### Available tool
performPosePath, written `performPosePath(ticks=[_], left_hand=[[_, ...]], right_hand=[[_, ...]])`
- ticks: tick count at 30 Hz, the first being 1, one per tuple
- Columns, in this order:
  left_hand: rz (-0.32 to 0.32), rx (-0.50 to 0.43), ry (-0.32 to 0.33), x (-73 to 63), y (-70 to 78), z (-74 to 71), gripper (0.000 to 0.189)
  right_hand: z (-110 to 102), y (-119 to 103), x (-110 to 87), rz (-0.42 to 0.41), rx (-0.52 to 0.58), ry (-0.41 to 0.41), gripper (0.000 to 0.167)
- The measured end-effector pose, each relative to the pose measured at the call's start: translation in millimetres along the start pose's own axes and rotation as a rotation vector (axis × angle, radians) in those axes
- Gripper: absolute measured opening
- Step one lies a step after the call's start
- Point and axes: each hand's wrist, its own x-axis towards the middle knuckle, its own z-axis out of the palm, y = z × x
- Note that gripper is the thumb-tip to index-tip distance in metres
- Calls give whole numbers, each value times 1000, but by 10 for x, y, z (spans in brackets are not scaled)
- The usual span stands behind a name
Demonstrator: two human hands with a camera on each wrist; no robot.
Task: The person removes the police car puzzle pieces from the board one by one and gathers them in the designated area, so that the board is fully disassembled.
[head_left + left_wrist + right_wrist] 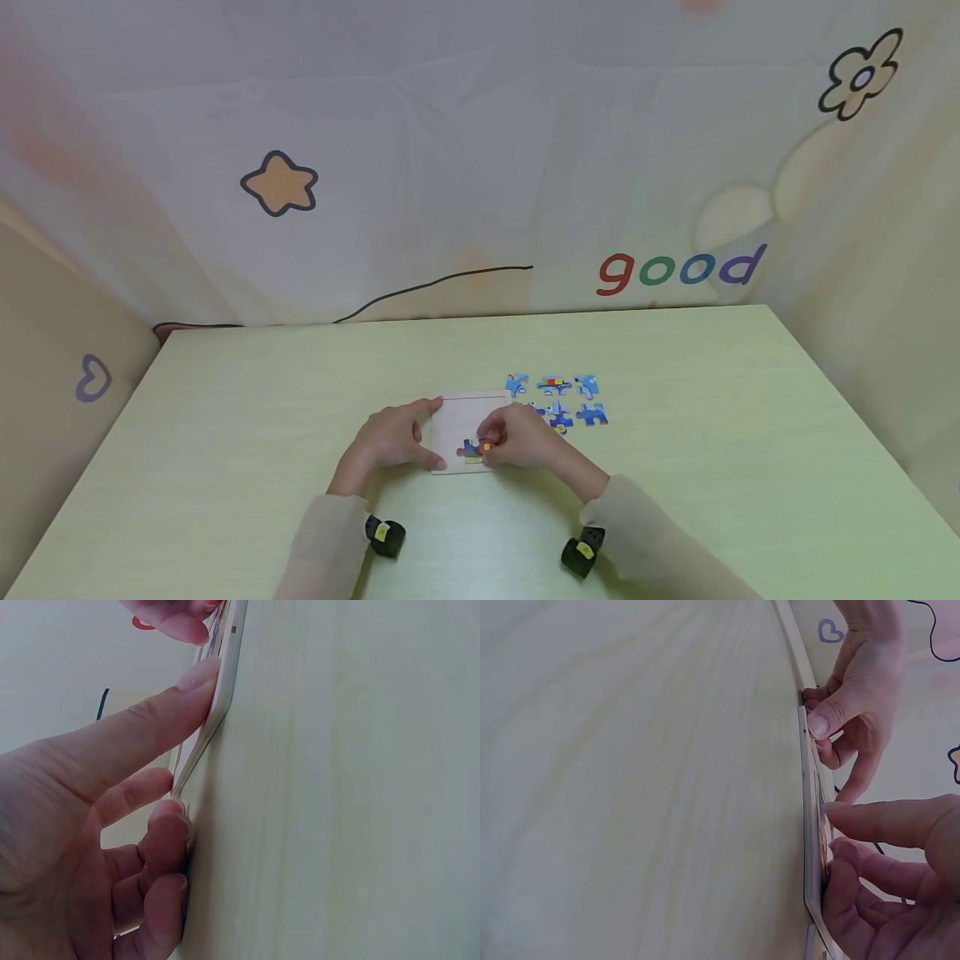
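Observation:
A small white puzzle board (pixel 453 417) lies flat on the table. My left hand (pixel 390 437) holds its left side, thumb at the near corner and index finger at the far one. Over the board's near right part, my right hand (pixel 525 437) pinches a colourful jigsaw piece (pixel 486 447) with a red and yellow round shape between thumb and index finger. The fingers partly cover this piece; whether it is seated flat cannot be seen. In the right wrist view, the right hand's fingertips (pixel 840 814) are low over the board (pixel 810 825).
Several loose blue jigsaw pieces (pixel 560 415) lie in two rows right of the board, one partly behind the right hand. The pale wood-grain table (pixel 712 433) ends at a printed cloth backdrop (pixel 420 183). A black wrist camera (pixel 386 537) sits on the left cuff, another (pixel 582 552) on the right.

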Motion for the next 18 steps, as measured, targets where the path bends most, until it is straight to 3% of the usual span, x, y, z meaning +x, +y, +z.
performPosePath(ticks=[12, 18], left_hand=[[9, -1, 7, 11, 2, 3, 84], [-3, -4, 7, 11, -1, 5, 84]], right_hand=[[-14, -39, 21, 23, -35, -29, 17], [-13, -47, 36, -12, -70, -43, 17]])
